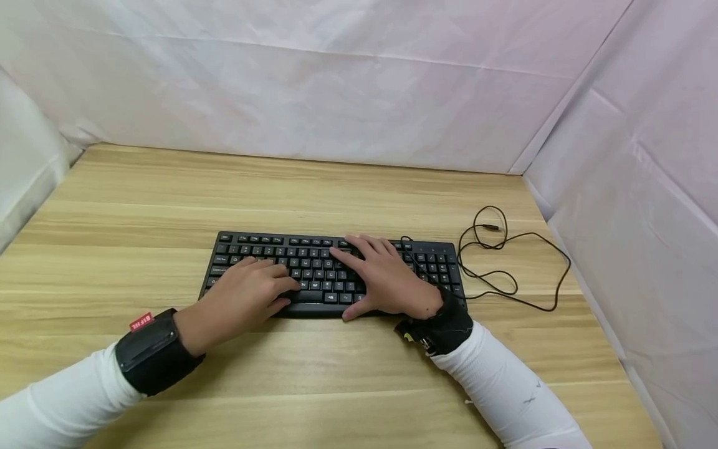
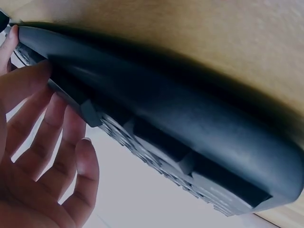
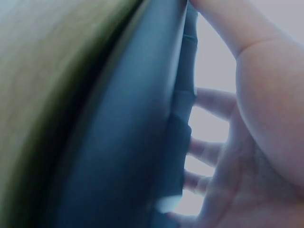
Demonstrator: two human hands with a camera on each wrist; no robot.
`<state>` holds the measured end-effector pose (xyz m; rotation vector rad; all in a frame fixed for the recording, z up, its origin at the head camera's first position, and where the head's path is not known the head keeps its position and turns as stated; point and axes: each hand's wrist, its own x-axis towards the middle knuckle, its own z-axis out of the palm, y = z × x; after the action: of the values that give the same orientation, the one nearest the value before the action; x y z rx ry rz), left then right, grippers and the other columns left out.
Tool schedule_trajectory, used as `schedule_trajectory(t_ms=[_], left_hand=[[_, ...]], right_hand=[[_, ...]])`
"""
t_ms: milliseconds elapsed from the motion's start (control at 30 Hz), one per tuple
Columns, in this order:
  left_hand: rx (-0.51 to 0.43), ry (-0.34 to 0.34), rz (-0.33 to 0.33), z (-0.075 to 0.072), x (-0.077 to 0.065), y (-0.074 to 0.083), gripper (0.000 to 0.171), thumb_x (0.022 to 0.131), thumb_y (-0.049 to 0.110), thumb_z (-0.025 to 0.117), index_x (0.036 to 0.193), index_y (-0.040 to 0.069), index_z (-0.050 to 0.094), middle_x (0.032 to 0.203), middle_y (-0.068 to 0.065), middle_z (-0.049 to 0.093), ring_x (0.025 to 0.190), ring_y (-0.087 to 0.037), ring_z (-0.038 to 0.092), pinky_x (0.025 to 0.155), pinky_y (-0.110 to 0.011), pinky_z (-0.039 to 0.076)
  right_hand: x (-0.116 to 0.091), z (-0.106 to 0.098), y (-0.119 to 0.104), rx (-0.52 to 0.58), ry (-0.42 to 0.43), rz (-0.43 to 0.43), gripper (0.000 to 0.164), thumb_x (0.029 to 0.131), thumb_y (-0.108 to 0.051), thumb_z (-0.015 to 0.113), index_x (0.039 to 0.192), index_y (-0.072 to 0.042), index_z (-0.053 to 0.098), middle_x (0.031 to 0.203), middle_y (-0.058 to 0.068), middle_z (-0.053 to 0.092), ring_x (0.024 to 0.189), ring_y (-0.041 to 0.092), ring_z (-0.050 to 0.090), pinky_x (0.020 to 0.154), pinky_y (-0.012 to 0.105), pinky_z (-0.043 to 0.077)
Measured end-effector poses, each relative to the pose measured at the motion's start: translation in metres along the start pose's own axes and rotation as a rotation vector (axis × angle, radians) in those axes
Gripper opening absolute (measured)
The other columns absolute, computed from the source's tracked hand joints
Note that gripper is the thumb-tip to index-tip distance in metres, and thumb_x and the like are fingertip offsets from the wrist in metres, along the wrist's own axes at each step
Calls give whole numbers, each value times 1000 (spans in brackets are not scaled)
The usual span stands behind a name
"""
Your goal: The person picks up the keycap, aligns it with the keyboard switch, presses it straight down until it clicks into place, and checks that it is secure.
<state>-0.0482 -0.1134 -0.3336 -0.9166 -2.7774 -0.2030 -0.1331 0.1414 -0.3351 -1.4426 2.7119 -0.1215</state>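
Note:
A black keyboard (image 1: 322,274) lies on the wooden table in the head view. On its left part rests my left hand (image 1: 241,302), fingers bent loosely over the keys and thumb by the space bar. My right hand (image 1: 389,284) spreads across the right-middle keys, its thumb at the front edge. Seen close in the left wrist view, the keyboard's front edge (image 2: 161,99) runs past my left fingers (image 2: 45,133), which touch the keys. The right wrist view shows the same edge (image 3: 123,128) beside my right palm (image 3: 256,114); the fingertips there are partly hidden behind the keys.
A thin black cable (image 1: 563,274) lies in loose loops on the table (image 1: 280,399) to the right of the keyboard, its plug (image 1: 491,227) near the top loop. White cloth (image 1: 291,93) hangs behind the table and along both sides.

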Motion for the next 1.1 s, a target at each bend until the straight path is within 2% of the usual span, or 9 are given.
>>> schedule_trajectory(t_ms=[200, 400, 533, 767, 1100], left_hand=[[53, 31, 23, 0, 0, 3, 15, 76, 19, 76, 91, 20, 77, 80, 1, 66, 72, -18, 58, 59, -38, 51], [134, 57, 71, 2, -3, 6, 28, 73, 5, 76, 98, 17, 76, 81, -5, 65, 71, -22, 56, 58, -39, 55], [94, 71, 60, 5, -7, 6, 28, 74, 3, 75, 100, 14, 75, 86, -6, 65, 76, -21, 57, 61, -37, 56], [-7, 114, 19, 10, -10, 5, 16, 81, 16, 73, 96, 16, 76, 84, -2, 65, 76, -16, 58, 60, -33, 56], [13, 109, 34, 9, -9, 3, 17, 81, 15, 72, 98, 17, 76, 83, -2, 64, 73, -16, 55, 55, -32, 54]], right_hand=[[0, 0, 0, -7, -5, 7, 112, 60, -76, 64, 150, -23, 24, 153, 14, 21, 135, 33, 18, 107, 58, 22], [0, 1, 1, -5, 1, 16, 113, 59, -76, 65, 150, -23, 25, 153, 14, 21, 135, 33, 18, 107, 58, 23], [1, 3, 1, -7, -1, 12, 113, 59, -76, 65, 150, -23, 25, 153, 14, 22, 135, 33, 18, 107, 58, 23], [1, 3, 0, 5, 6, 1, 113, 59, -76, 65, 150, -23, 25, 153, 14, 22, 135, 33, 18, 106, 59, 23], [2, 0, 0, 13, 5, -9, 112, 59, -75, 66, 150, -22, 26, 152, 15, 22, 134, 34, 19, 105, 59, 24]])
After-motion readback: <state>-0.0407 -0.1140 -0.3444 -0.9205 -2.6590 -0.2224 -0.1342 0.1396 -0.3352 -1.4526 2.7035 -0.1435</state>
